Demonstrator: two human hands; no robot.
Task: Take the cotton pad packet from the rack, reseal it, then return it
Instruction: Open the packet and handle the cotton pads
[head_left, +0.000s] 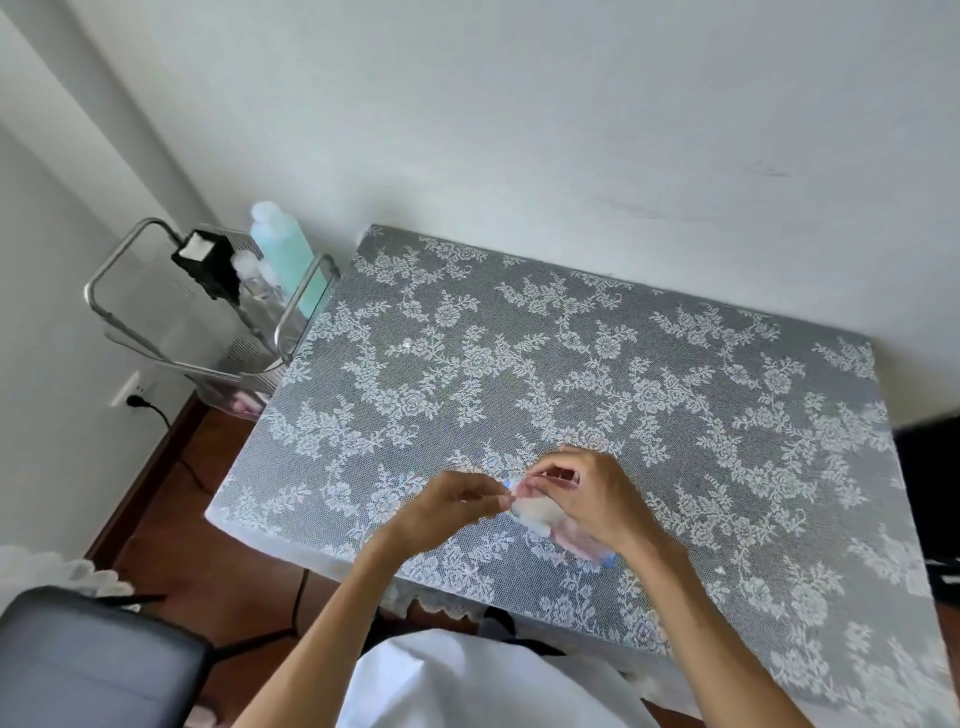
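The cotton pad packet (540, 514) is a small clear plastic bag with white cotton inside and a blue strip at its edges. It lies just above the lace-covered table (571, 364), near the front edge. My left hand (447, 506) pinches the packet's top edge from the left. My right hand (582, 493) grips the same top edge from the right and covers much of the bag. The metal rack (197, 317) stands at the table's far left corner.
On the rack stand a tall pale green bottle (283, 249), a black box with white pads (205, 257) and a clear container. A dark chair seat (93, 660) is at the lower left. A wall socket with a plugged cable (136, 399) sits below the rack.
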